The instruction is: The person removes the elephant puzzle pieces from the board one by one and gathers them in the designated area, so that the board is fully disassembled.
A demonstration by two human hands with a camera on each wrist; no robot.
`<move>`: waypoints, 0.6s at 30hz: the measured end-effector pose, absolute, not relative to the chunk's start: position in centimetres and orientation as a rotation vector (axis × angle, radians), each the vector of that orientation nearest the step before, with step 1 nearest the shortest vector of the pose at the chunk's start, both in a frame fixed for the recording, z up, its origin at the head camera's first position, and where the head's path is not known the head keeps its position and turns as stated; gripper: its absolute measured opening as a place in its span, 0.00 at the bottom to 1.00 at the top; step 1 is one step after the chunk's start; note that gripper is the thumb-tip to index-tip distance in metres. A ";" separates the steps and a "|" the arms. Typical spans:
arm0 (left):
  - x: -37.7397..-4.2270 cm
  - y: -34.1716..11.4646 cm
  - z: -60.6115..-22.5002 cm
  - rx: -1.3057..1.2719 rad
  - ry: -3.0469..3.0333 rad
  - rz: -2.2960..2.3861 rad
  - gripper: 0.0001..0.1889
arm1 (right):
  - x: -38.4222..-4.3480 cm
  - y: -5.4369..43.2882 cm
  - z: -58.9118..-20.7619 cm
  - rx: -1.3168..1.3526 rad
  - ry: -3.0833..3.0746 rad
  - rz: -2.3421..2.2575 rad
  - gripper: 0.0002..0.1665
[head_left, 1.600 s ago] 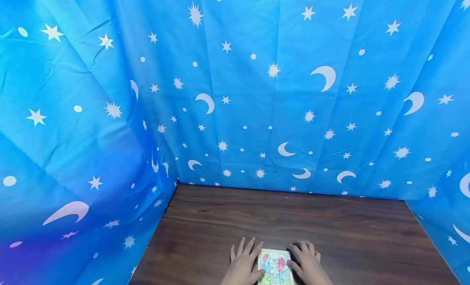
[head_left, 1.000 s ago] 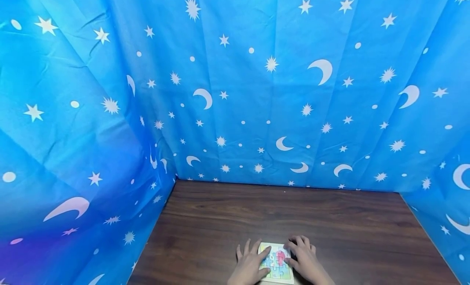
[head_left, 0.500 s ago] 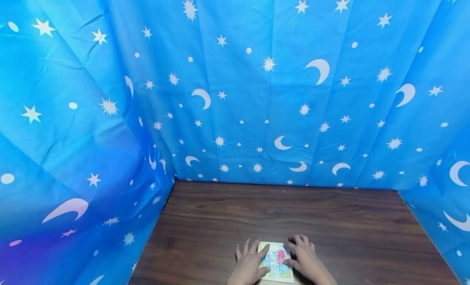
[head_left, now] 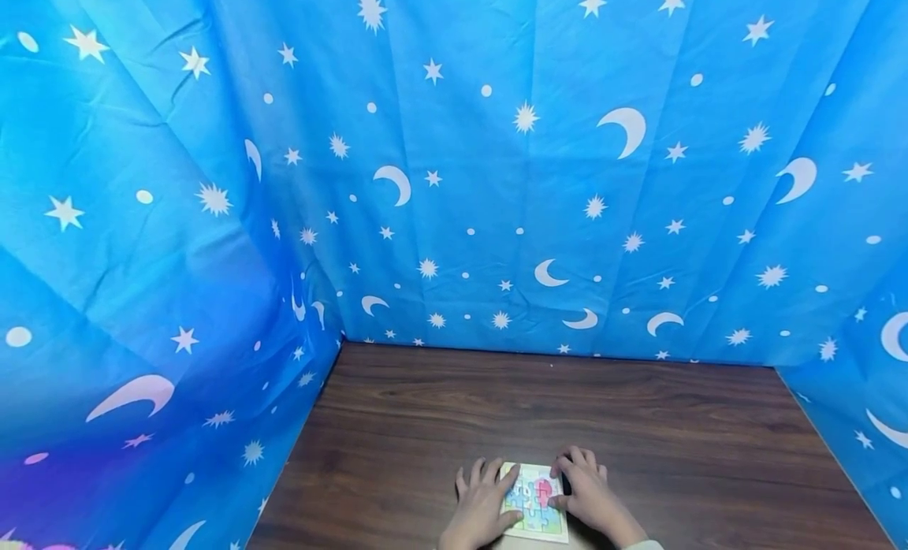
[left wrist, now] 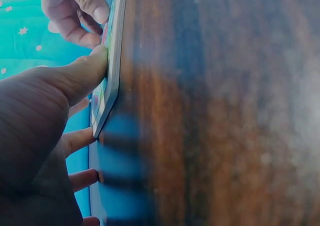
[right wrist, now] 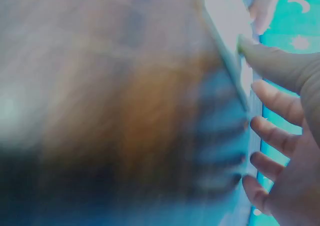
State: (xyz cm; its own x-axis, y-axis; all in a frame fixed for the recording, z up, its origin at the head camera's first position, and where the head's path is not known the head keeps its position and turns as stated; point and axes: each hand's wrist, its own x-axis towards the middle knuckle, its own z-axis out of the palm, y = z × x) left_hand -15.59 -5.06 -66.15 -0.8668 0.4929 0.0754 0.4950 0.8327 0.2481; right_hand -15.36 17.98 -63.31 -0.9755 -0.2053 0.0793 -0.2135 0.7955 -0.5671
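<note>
A small jigsaw puzzle (head_left: 534,522) in a pale frame, with a pink figure at its upper right, lies flat on the brown wooden table between both hands. My left hand (head_left: 482,507) rests at its left side, thumb and index finger on the puzzle face and the other fingers spread on the tabletop. At the opposite side, my right hand (head_left: 590,491) touches the puzzle with its thumb and index finger, the remaining fingers loosely bent beyond its edge. The left wrist view shows the left thumb (left wrist: 85,72) pressing the puzzle face. In the right wrist view, the right thumb (right wrist: 272,61) lies on it.
Dark wood-grain tabletop (head_left: 426,416) extends behind and to both sides of the puzzle. A blue cloth (head_left: 468,180) printed with white stars and moons hangs behind the table's back edge and along its left and right sides.
The left index finger has come from beside the puzzle's upper left corner onto its face. The right hand has shifted only slightly. The head view has tilted a little.
</note>
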 end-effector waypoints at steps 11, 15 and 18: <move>-16.7 -5.0 -65.7 -0.717 -3.054 -0.675 0.39 | -15.4 18.0 -63.7 0.325 -2.955 0.906 0.24; -16.7 -4.9 -65.8 -0.703 -3.052 -0.691 0.39 | -15.6 18.2 -63.7 0.337 -2.955 0.936 0.25; -16.7 -4.7 -65.8 -0.693 -3.062 -0.708 0.39 | -15.5 18.3 -63.7 0.358 -2.961 0.956 0.24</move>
